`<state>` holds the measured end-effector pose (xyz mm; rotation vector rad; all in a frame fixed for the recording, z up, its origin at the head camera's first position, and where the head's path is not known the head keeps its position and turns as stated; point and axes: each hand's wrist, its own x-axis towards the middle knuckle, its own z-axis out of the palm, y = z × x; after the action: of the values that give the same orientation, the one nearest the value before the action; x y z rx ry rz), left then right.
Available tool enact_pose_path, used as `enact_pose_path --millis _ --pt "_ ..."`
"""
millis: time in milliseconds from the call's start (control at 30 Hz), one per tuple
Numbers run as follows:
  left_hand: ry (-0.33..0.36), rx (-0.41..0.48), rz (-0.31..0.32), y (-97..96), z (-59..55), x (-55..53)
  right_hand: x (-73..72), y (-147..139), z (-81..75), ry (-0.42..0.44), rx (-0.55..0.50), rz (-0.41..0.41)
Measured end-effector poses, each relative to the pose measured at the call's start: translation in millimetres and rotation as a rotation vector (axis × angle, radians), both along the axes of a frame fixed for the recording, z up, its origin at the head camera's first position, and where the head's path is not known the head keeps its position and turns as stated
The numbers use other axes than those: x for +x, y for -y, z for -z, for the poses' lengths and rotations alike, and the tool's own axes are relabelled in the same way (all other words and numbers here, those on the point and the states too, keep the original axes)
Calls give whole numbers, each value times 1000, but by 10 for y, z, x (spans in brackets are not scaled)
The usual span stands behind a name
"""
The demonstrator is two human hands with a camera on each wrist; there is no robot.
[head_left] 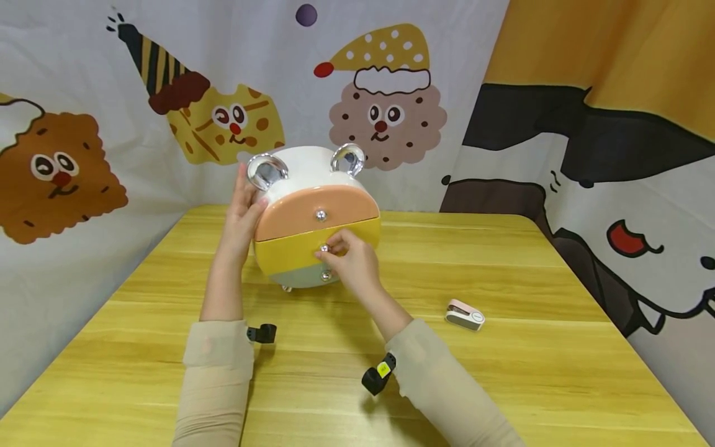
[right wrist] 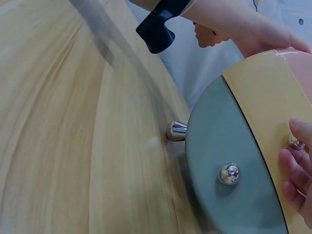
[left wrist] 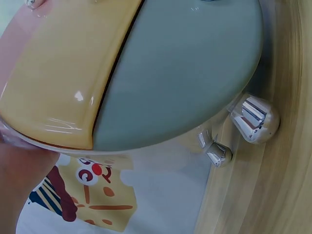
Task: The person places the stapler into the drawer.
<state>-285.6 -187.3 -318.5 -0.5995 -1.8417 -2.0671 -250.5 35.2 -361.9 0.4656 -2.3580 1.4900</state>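
Observation:
A round drawer box (head_left: pixel 304 164) with a white body and two silver ears stands on the table. Its front has an orange top drawer (head_left: pixel 296 214), a yellow middle drawer (head_left: pixel 285 253) and a grey-green bottom drawer (left wrist: pixel 180 78), each with a silver knob. My left hand (head_left: pixel 242 214) rests against the box's left side, fingers straight along it and thumb near the front edge. My right hand (head_left: pixel 354 259) pinches the middle drawer's knob (right wrist: pixel 295 141) between thumb and fingers. A thin dark line runs between the yellow and grey-green fronts in the left wrist view.
A small pink-and-white stapler-like item (head_left: pixel 465 315) lies on the wooden table (head_left: pixel 503 379) to the right. Silver feet (left wrist: pixel 256 119) hold up the box. Behind the table hangs a curtain (head_left: pixel 475 37) printed with cartoon figures. Black camera mounts (head_left: pixel 377 375) stick out from both wrists.

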Motion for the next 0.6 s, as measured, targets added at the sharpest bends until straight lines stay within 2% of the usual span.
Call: enact_pose_path --millis 233,400,600 --pt "1 -1 6 10 5 1 -38 38 -7 37 -41 -5" --pt "6 -4 10 8 0 -2 -12 24 52 -21 -23 27" --pt "0 1 13 7 9 -9 36 0 200 -75 -12 78"
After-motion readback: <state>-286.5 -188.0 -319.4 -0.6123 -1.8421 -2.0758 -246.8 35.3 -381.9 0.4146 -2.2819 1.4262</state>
